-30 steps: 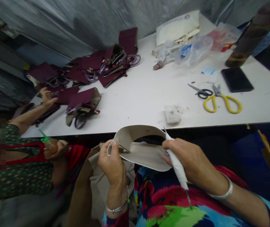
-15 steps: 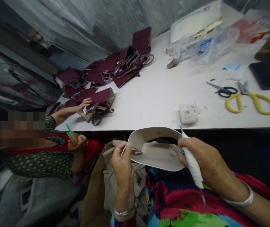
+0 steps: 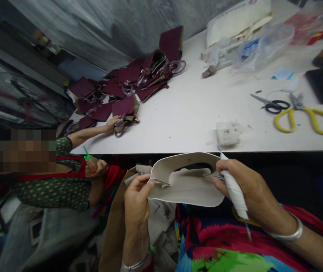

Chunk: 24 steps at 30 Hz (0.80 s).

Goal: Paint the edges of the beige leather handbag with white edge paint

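Over my lap is a beige bag piece [image 3: 189, 189], curved open so that its inside shows, with a tiny marking on the far inner wall. My left hand [image 3: 139, 196] is closed on its left end, thumb on the near side. My right hand [image 3: 243, 189] grips a white-wrapped tool [image 3: 234, 192] with a thin metal point at each end. From the same fingers a slim metal tip [image 3: 211, 176] reaches into the right side of the bag piece; what it belongs to is mostly hidden.
Beyond lie a white block [image 3: 228, 133], black-handled scissors [image 3: 274, 105], yellow-handled shears [image 3: 305, 115] and plastic bags [image 3: 263, 49]. At left a co-worker's hand [image 3: 112, 124] touches a maroon bag [image 3: 123, 105] beside a pile; the other holds a green-capped bottle [image 3: 91, 161]. A carton [image 3: 116, 226] holds beige pieces.
My left hand has shifted slightly left and the bag piece has turned a little, showing more of its inside. The co-worker's far hand has moved right onto the maroon bag.
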Tool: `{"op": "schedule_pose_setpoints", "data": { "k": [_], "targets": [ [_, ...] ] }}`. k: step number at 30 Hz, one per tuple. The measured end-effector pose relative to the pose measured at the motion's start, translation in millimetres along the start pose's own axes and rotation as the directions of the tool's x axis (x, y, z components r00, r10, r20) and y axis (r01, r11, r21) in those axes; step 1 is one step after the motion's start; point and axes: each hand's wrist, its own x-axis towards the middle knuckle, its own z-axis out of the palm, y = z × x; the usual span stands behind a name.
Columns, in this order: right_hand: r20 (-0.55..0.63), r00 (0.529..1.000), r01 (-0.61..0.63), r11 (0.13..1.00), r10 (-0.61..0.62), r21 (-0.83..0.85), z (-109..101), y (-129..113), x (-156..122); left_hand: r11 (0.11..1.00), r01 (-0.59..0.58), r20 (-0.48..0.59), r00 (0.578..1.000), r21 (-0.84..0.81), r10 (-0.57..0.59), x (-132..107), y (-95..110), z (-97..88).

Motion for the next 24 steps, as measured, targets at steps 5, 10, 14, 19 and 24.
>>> {"op": "schedule_pose_setpoints", "data": {
  "k": [5, 10, 14, 19, 24],
  "targets": [
    [0.000, 1.000, -0.011, 0.999, 0.011, 0.039, 0.9, -3.5, 1.9, 0.996, -0.053, 0.033, 0.998, 0.077, 0.051, -2.4, -2.7, -7.7],
    [0.001, 1.000, -0.007, 0.998, 0.007, 0.067, 1.9, -5.5, 0.0, 0.973, -0.103, 0.017, 0.995, 0.208, 0.102, -2.9, -9.2, -9.1],
    [0.006, 1.000, 0.016, 0.995, -0.017, 0.096, 4.0, -5.2, -2.3, 0.948, -0.134, 0.029, 0.991, 0.288, 0.131, 0.2, -20.3, -10.9],
    [0.032, 1.000, -0.005, 0.987, -0.001, 0.163, 6.2, -1.9, -3.4, 0.970, -0.159, 0.021, 0.987, 0.184, 0.158, 3.7, -33.0, -7.7],
    [0.059, 0.998, 0.009, 0.983, -0.020, 0.182, 9.7, 1.3, -5.7, 0.988, -0.128, 0.013, 0.992, 0.090, 0.127, 2.8, -41.4, 2.3]
  ]
}}
